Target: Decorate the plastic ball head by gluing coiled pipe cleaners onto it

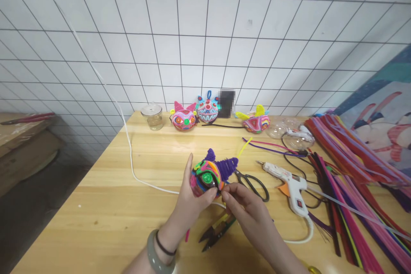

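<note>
A round animal-head ornament (208, 178), covered in coiled pipe cleaners with purple ears and a green eye, is held above the table in my left hand (193, 197). My left thumb lies across its front and the fingers curve round its left side. My right hand (245, 203) pinches with thumb and fingertips at the ornament's lower right edge; what the tips hold is too small to tell. Beneath the hands lie thread snips (213, 234). Black-handled scissors (257, 186) rest just right of the ornament.
A white glue gun (287, 184) lies at right, near bundles of coloured pipe cleaners (356, 218). Along the wall stand a pink head (184, 119), a blue head (207, 110), a yellow-eared head (257, 123), a lidded glass (152, 117) and clear plastic balls (298, 137). A white cord (130, 150) crosses the table (105, 205).
</note>
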`<state>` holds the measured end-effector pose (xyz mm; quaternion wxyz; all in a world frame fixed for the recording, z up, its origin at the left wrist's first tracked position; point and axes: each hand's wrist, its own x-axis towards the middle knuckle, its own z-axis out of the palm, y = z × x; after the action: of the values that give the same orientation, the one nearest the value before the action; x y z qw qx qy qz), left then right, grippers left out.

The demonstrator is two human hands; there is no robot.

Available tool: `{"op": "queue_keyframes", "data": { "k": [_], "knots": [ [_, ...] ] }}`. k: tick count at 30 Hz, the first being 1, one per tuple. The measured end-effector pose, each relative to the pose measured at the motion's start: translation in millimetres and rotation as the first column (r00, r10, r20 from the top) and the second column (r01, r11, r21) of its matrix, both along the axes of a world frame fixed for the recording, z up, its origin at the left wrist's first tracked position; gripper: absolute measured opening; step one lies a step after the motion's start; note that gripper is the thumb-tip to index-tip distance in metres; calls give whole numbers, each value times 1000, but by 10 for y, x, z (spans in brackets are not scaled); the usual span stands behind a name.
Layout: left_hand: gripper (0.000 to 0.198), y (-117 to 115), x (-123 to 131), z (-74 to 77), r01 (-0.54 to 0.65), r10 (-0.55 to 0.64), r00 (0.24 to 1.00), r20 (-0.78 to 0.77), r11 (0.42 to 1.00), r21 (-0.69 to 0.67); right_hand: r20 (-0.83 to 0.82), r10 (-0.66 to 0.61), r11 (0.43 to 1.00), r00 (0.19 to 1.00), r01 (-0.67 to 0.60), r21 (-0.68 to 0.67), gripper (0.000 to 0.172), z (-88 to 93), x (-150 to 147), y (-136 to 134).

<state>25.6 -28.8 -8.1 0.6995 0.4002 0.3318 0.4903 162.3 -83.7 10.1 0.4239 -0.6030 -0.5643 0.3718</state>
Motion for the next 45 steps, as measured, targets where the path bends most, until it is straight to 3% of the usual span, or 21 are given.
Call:
{"op": "queue_keyframes", "data": {
  "k": [9,16,20,22,24,27,30,35,45],
  "knots": [
    [109,-11,-26,31,1,-1,1000,3,1000,-13,64,-43,999,997,43,13,25,31,-54,18],
    [115,-44,28,86,-6,6,997,-72,1000,-1,-152,-43,997,987,33,-70,28,-65,-29,13],
    [113,-52,35,78,-8,24,982,-185,996,86,-240,-34,996,970,15,-84,28,-181,8,-3],
    [112,-49,33,33,-8,50,964,-261,987,160,-187,-15,997,982,0,-80,26,-204,43,-20],
    [111,-42,28,-32,-11,98,931,-352,970,242,-14,-26,999,1000,25,-37,22,-180,86,-44],
    [110,-39,13,-109,-24,198,862,-466,935,353,290,-178,965,940,109,239,13,-67,125,-76],
    [107,-59,-11,-114,3,249,786,-565,914,406,414,-215,894,885,7,449,6,50,87,-65],
    [107,-95,-43,-79,66,242,755,-610,897,437,505,-91,906,858,-140,400,4,92,-35,38],
    [97,-55,-48,-64,81,319,727,-608,840,537,361,34,967,932,-123,225,18,218,-9,32]
  ]
}}
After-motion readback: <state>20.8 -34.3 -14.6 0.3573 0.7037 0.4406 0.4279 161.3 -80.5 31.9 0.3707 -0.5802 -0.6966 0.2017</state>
